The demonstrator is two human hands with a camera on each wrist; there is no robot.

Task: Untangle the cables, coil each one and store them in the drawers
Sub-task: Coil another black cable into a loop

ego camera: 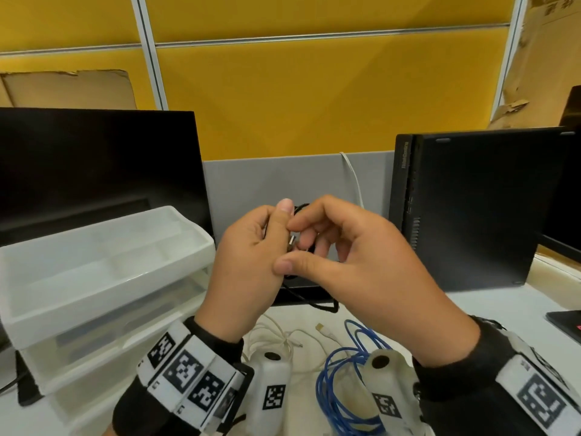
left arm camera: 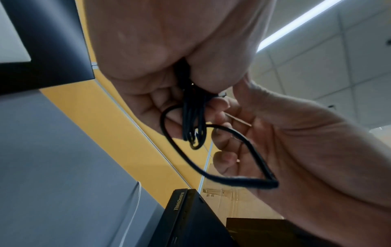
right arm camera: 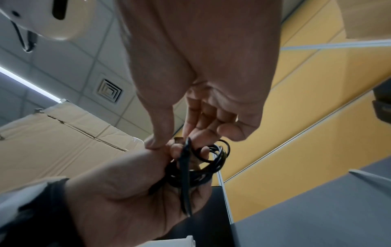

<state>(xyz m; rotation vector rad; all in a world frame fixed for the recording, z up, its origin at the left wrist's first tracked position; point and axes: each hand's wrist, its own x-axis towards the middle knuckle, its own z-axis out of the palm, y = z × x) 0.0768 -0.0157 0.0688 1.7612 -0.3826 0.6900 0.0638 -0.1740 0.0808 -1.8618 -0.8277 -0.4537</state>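
Both hands are raised over the desk in the head view, holding a thin black cable (ego camera: 302, 208) between them. My left hand (ego camera: 276, 228) grips the bundled loops (left arm camera: 194, 117) in its curled fingers, thumb on top. My right hand (ego camera: 292, 247) pinches the cable's end near its metal plug (ego camera: 291, 241). One loose loop (left arm camera: 232, 181) hangs below the hands. The coil (right arm camera: 215, 155) shows in the right wrist view against the left palm. A blue cable (ego camera: 339, 372) and a white cable (ego camera: 276, 335) lie tangled on the desk below. The white drawer unit (ego camera: 188, 247) stands at left.
A dark monitor (ego camera: 94, 168) stands behind the drawer unit. A black desktop computer (ego camera: 471, 209) stands upright at right. A white wire (ego camera: 353, 177) runs down the grey partition. Cardboard (ego camera: 540, 58) leans at the back right.
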